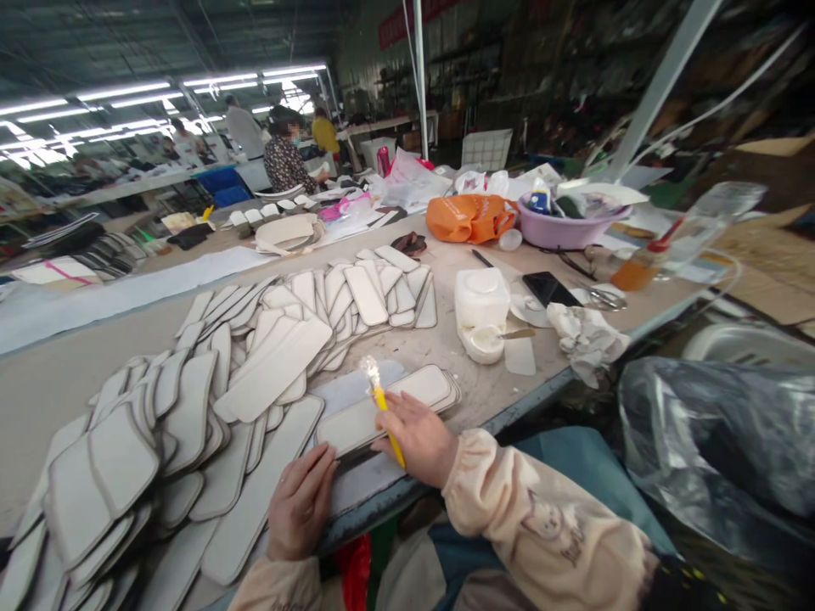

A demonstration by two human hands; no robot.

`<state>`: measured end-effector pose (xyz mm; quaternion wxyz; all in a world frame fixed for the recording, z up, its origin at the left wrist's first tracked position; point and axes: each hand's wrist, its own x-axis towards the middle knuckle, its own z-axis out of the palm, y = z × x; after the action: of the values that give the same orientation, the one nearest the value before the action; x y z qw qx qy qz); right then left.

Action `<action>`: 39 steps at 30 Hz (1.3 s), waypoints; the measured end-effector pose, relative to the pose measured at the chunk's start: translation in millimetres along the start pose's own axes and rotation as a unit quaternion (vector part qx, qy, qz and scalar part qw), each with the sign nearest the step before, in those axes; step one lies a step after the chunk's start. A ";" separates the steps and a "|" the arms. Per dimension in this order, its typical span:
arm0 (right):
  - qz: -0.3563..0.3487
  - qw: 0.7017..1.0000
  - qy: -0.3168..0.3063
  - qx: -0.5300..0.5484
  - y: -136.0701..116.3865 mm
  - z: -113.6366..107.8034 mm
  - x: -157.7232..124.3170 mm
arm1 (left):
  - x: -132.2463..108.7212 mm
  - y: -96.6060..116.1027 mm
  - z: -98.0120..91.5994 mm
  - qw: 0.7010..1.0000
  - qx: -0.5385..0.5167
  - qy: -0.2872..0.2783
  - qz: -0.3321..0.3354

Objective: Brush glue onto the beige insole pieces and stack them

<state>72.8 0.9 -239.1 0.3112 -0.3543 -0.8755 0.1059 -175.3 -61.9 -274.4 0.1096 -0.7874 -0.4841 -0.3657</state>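
Observation:
My right hand (pixel 420 440) grips the yellow handle of a brush (pixel 395 437), its pale bristles pointing up and away. The same hand's fingers rest over a stack of long white round-ended panels (pixel 356 424) lying at the table's front edge. Fingers stretched out, my left hand (pixel 301 501) touches the stack's near left end with its fingertips; its thumb is hidden. Beside it spreads a large heap of similar white panels (pixel 273 365) with dark edges. To the right of the stack stands a white plastic container (pixel 482 297) with a pale-smeared opening and a flat stick (pixel 517 334) across it.
Right of the container lie a black phone (pixel 551 289) and crumpled white paper (pixel 587 335). Behind are an orange bag (pixel 471 218), a purple basin (pixel 564 227) and a bottle of amber liquid (pixel 638 267). A clear plastic bag (pixel 719 450) hangs beside the table. People work farther back.

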 end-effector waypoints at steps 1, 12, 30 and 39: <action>-0.003 1.000 -0.015 0.006 -2.2 7.2 -1.0 | -0.1 0.0 -0.1 1.000 0.000 -0.001 -0.001; 0.102 0.993 0.003 -0.062 36.3 -17.2 -14.1 | -0.7 -1.8 1.5 1.000 -0.016 0.002 -0.004; 0.128 0.982 0.069 -0.120 68.8 -17.0 -21.6 | 55.1 108.9 21.4 0.963 0.090 -0.236 -0.091; 0.164 0.976 0.040 -0.139 64.2 -24.7 -21.3 | 55.2 73.4 15.8 0.936 0.139 -0.292 -0.143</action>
<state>135.5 32.0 -255.8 0.2725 -0.5370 -0.7981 0.0186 -91.5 -53.2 -234.6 0.0185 -0.7591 -0.6479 -0.0609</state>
